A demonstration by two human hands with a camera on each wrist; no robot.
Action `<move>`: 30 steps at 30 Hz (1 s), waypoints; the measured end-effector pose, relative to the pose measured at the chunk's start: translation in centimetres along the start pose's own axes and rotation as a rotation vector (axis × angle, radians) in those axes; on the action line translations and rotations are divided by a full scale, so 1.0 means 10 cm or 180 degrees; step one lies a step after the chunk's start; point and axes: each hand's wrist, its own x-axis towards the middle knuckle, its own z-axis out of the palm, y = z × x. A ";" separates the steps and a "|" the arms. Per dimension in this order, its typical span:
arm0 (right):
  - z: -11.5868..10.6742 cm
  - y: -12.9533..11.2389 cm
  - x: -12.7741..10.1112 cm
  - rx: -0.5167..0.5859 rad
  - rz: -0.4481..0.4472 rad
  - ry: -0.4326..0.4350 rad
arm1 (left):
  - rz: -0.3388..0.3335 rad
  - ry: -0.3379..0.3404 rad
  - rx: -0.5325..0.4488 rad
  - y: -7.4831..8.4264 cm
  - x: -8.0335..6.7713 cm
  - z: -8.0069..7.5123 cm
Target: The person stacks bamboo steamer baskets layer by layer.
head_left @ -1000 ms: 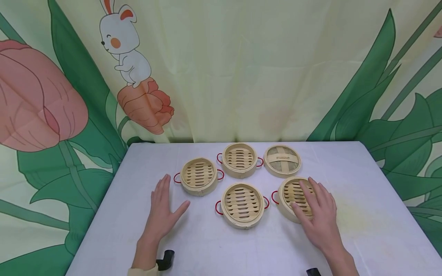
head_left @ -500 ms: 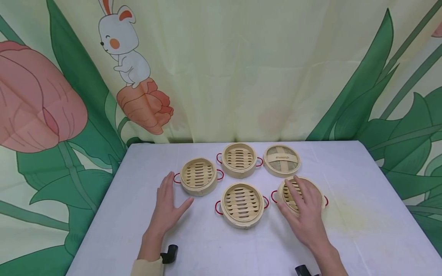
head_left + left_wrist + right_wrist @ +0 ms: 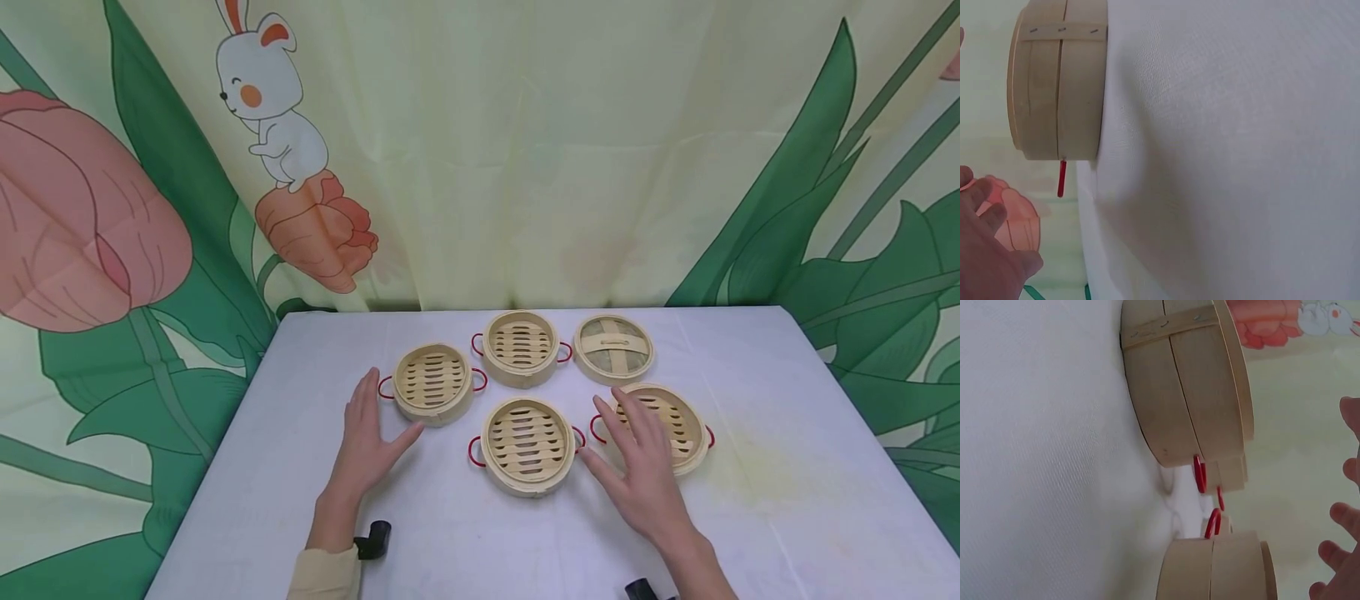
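Several small round bamboo steamer baskets with red loop handles sit apart on the table in the head view. My left hand (image 3: 367,450), fingers extended and thumb spread, hovers at the near left of the left steamer basket (image 3: 431,379). Between the front middle steamer basket (image 3: 527,446) and the right steamer basket (image 3: 678,421) is my right hand (image 3: 641,479), fingers spread; it covers the near left part of the right one. Its thumb tip overlaps the front middle basket's right handle. Neither hand holds anything. Both wrist views show basket walls (image 3: 1063,94) side-on.
Behind stand another steamer basket (image 3: 521,346) and a woven bamboo lid (image 3: 613,348) with a crossed strap. A white cloth (image 3: 247,500) covers the table, faintly yellowed at right. A curtain printed with a rabbit and plants hangs at the table's back edge.
My right hand has moved left, from over the right steamer basket toward the front middle one. My left hand has shifted slightly forward and right. The baskets have stayed put.
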 end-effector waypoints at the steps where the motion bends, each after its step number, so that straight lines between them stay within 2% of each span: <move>1: 0.01 0.00 0.00 0.0010 -0.0001 -0.0008 | -0.0013 -0.0001 -0.0012 0.00 0.01 0.01; 10: 0.09 -0.02 -0.01 0.0078 -0.0106 -0.0090 | 0.0036 0.0035 -0.0093 0.00 0.11 0.06; 23: 0.17 -0.09 0.00 0.0151 -0.0236 -0.0297 | -0.0141 -0.0078 -0.0134 -0.02 0.19 0.07; 30: 0.23 -0.11 -0.03 0.0173 -0.0341 -0.0373 | -0.0116 -0.0135 -0.0164 -0.03 0.22 0.08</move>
